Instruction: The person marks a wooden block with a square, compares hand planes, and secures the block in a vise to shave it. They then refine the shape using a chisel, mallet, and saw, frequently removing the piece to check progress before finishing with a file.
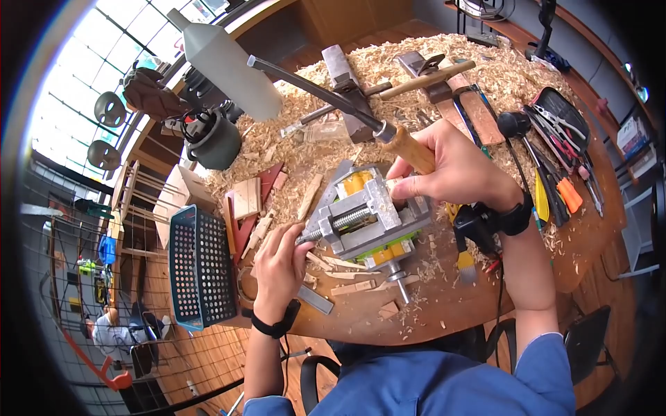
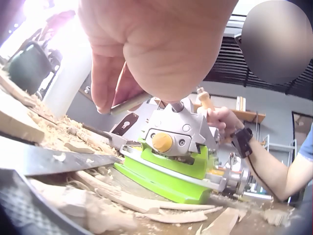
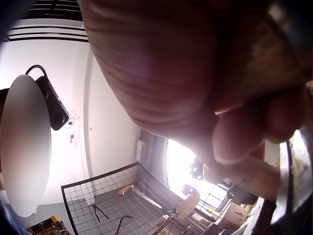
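On the bench a small grey metal vise (image 1: 368,215) with a bright green base stands in front of the person. At its left end the left hand (image 1: 279,267) grips the metal handle (image 2: 131,104) of the vise screw. The right hand (image 1: 461,170) holds a long chisel (image 1: 312,90) by its wooden handle, the blade slanting up and away to the left. That hand's thumb and fingertips are right at the far side of the vise, close to a small pale wood piece (image 1: 397,186) there. The right palm hides much of the grip in the right wrist view.
Shavings (image 1: 305,149) cover the back of the bench around hand planes (image 1: 347,87) and a wooden-handled mallet (image 1: 430,80). A blue perforated basket (image 1: 201,267) stands left, a white bottle (image 1: 229,66) behind it. Screwdrivers and pliers (image 1: 558,128) lie right; a steel rule (image 1: 314,299) lies near the front.
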Action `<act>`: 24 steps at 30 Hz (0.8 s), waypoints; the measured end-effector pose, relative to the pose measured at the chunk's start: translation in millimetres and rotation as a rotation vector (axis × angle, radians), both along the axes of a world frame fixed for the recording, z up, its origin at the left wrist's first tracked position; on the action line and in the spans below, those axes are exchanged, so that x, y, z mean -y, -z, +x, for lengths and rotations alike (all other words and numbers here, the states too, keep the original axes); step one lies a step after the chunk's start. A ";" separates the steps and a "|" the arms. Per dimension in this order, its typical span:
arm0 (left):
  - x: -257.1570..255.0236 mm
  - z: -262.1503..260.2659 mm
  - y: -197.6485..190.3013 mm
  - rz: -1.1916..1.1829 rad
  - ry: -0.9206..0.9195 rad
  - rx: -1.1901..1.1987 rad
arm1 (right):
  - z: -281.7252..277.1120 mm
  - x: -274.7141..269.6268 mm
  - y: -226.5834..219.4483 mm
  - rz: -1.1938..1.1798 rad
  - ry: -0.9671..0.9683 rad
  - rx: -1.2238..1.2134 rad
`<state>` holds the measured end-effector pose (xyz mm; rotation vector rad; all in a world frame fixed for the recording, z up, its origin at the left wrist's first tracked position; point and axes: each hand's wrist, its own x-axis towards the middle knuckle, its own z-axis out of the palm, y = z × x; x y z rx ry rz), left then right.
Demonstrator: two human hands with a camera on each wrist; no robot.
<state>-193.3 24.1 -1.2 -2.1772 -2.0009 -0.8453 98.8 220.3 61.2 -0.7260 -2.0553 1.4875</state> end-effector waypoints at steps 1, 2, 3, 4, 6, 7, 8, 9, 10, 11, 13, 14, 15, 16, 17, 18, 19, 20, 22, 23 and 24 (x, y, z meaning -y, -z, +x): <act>-2.5 -1.8 -1.3 -0.016 0.008 0.034 | 1.5 -0.7 1.8 -0.010 -0.047 -0.005; -6.8 -5.7 -2.1 -0.013 0.005 0.036 | 1.3 -0.9 1.0 -0.018 -0.092 -0.010; -11.0 -10.6 -1.7 -0.011 0.035 0.055 | 1.4 1.2 -1.9 -0.015 -0.096 -0.009; -12.8 -13.3 -1.0 -0.011 0.066 0.073 | 2.2 6.3 -8.4 -0.033 -0.083 0.038; -14.4 -14.0 0.0 -0.022 0.059 0.079 | 1.3 8.6 -10.5 -0.050 -0.067 0.083; -16.0 -14.1 2.0 0.003 0.059 0.074 | 0.3 7.6 -7.0 -0.033 -0.067 0.061; -17.1 -14.7 5.5 0.029 0.059 0.069 | 0.0 7.9 -5.4 -0.017 -0.066 0.039; -12.0 -18.5 22.9 -0.044 0.002 0.248 | 0.0 10.1 -7.6 -0.018 -0.065 0.041; -10.4 -13.1 25.8 -0.116 -0.058 0.428 | -0.7 13.7 -12.9 -0.054 -0.072 0.074; -11.4 -5.8 27.3 -0.059 -0.112 0.431 | -0.5 16.5 -15.6 -0.091 -0.076 0.105; -8.7 -2.5 10.3 -0.119 -0.114 0.422 | -0.2 19.6 -9.3 -0.075 -0.093 0.059; -10.3 -1.3 5.7 -0.169 -0.122 0.415 | -0.7 19.4 -7.5 -0.051 -0.120 0.015; -9.5 -1.3 6.0 -0.184 -0.126 0.482 | -0.8 20.5 -8.3 -0.063 -0.103 0.003; -9.0 -1.3 -1.4 -0.227 -0.161 0.495 | -0.5 20.8 -9.2 -0.016 -0.064 0.054; -8.9 -7.4 -0.7 -0.216 -0.154 0.547 | -0.2 19.9 -13.2 0.023 -0.052 0.087; -8.1 -13.0 2.4 -0.213 -0.147 0.598 | 0.1 20.1 -15.8 0.054 -0.040 0.120; -9.3 -15.4 6.8 -0.200 -0.137 0.596 | 0.3 20.1 -16.2 0.068 -0.033 0.118; -10.6 -17.3 11.9 -0.190 -0.083 0.769 | 0.2 19.8 -15.0 0.103 -0.038 0.117; -10.2 -17.0 10.6 -0.171 -0.021 0.939 | 0.5 20.3 -14.4 0.147 -0.041 0.115; -8.7 -15.6 2.5 -0.265 0.008 1.053 | 0.5 20.3 -14.8 0.142 -0.037 0.124; -7.2 -14.5 -6.6 -0.363 0.036 1.164 | 0.6 21.0 -15.2 0.135 -0.035 0.131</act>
